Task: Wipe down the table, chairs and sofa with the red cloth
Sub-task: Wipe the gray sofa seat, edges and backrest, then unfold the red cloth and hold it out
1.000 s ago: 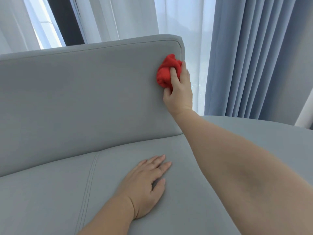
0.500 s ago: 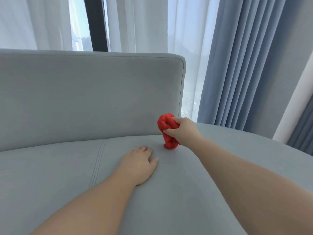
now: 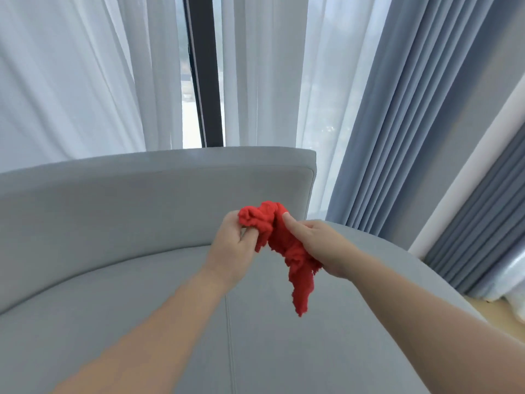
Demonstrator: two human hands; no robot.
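Head view gives me both bare forearms reaching forward over the pale grey fabric sofa, and between them I see the crumpled red terry cloth held up in the air, clear of the upholstery. My left hand pinches the bunched upper end of the cloth, thumb and fingers closed on a fold of it at the top left of the bundle. My right hand grips the other side, with the thumb laid flat across the red fabric and the remaining fingers curled behind it, where I cannot see them. From under the right hand a loose tail of the cloth hangs down with a ragged end, and it dangles above the seat cushion without touching it, as far as I can judge. I see the cloth in front of the right end of the sofa's backrest, just below its rounded top corner. A stitched seam runs down the seat cushion between my two forearms. Behind the backrest hang sheer white curtains, parted around a dark vertical window frame with bright daylight on either side of it. To the right hang heavy blue-grey pleated drapes, then a white strip of wall or pillar, and beyond it more of the blue-grey fabric. A small patch of light wooden floor shows at the lower right, past the curved edge of the sofa.
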